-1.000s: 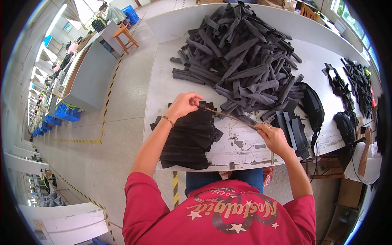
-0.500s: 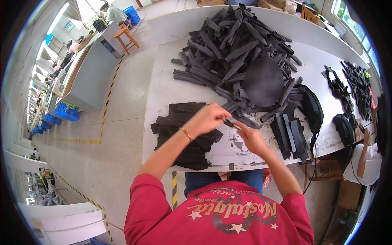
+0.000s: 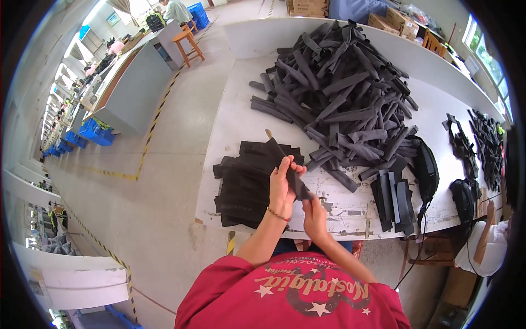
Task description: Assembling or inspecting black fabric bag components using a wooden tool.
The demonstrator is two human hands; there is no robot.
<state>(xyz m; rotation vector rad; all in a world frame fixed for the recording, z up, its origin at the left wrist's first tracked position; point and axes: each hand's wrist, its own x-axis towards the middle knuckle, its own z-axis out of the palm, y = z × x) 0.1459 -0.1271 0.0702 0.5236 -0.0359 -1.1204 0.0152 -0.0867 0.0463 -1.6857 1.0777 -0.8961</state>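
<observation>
A black fabric strip (image 3: pixel 296 182), long and narrow like a folded tube, slants across the front of the table between my hands. My left hand (image 3: pixel 282 183) is closed round its middle, palm partly upward. Its near end is pinched between the fingers and thumb of my right hand (image 3: pixel 314 215). A small tan tip (image 3: pixel 268 133) shows at the strip's far end; what it is I cannot make out. Beneath and left of my left hand lies a flat stack of black fabric pieces (image 3: pixel 246 183).
A large heap of dark rolled fabric tubes (image 3: pixel 345 104) fills the table's back. To the right lie flat dark strips (image 3: pixel 392 200), a black pouch (image 3: pixel 424 164) with a cord and more black pieces (image 3: pixel 485 148). Another person's arm (image 3: pixel 485 241) shows at the far right.
My hands have drawn nearer my body, and the left has turned palm upward. The strip now stretches out lengthwise across my left hand. A dark oval shape over the heap no longer shows.
</observation>
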